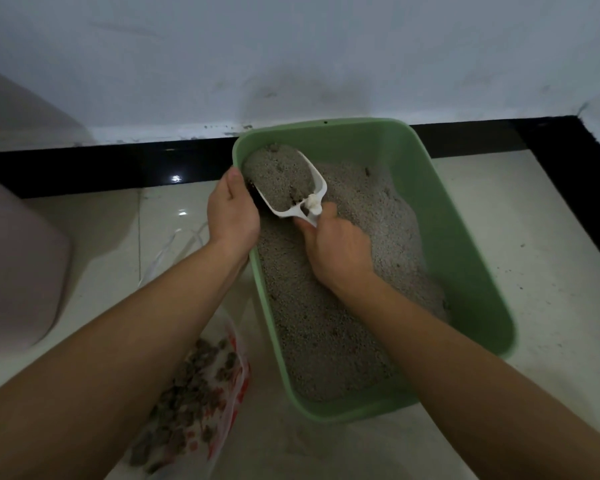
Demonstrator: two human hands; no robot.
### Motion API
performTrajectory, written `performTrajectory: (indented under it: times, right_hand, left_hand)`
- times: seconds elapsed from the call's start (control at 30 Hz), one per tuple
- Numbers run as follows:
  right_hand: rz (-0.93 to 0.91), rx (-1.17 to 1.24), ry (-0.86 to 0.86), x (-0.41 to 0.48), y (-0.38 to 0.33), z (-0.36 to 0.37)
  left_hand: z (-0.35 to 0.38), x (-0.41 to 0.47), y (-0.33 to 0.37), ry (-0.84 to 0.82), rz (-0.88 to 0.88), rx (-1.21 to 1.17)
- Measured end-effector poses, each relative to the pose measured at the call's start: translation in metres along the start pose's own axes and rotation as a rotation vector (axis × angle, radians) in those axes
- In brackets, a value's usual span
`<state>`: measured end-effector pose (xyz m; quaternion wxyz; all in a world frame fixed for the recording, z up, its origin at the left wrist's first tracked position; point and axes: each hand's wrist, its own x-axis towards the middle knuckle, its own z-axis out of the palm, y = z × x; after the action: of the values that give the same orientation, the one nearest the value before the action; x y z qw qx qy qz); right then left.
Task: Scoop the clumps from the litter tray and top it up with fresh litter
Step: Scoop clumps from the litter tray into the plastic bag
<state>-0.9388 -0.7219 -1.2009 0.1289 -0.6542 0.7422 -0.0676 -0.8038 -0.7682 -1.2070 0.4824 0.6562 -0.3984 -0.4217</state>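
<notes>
Litter tray (458, 237), green, lies on the pale floor (534, 271) near the far wall (291, 64). Inside it, the right hand (336, 247) has its fingers curled tightly round the short handle of a white scoop (319, 188). The scoop is lifted a little above the far left corner of the tray and is heaped with grey litter (326, 323). The left hand (232, 209) grips the left rim of the tray, with the thumb lying over the edge, and seems to steady it.

On the near left, just beside the tray, an open plastic bag (234, 348) already holds many dark clumps (201, 375), so I judge that the scooping is well advanced but not finished. The topping up is still to do. No fresh litter and no pack of it is in view.

Some things I cannot make out. The fingers of the left hand are hidden behind the rim. The load hides the bottom of the scoop, so I cannot tell if it has slots, or if a clump is inside. A pale pink object (14, 254) at the left is cut off by the picture edge.
</notes>
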Motion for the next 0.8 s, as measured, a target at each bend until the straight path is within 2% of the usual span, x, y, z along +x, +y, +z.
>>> performTrajectory:
  times: [0.3, 0.4, 0.57, 0.67, 0.8]
  right_hand:
    - [-0.005, 0.071, 0.095, -0.05, 0.04, -0.04]
    - [0.029, 0.095, 0.11, -0.076, 0.052, -0.055]
    - [0.127, 0.145, 0.089, -0.119, 0.073, -0.07]
    - [0.092, 0.129, 0.071, -0.147, 0.08, -0.067]
    - [-0.071, -0.015, -0.042, -0.16, 0.07, -0.061]
  left_hand:
    - [-0.003, -0.002, 0.006, -0.04, 0.004, 0.1]
    - [-0.004, -0.009, 0.009, -0.025, -0.048, 0.152]
    - [-0.012, -0.05, 0.003, -0.059, -0.004, 0.26]
    - [-0.016, -0.086, 0.0, -0.105, -0.043, 0.262]
    - [-0.019, -0.11, -0.003, -0.126, -0.102, 0.185]
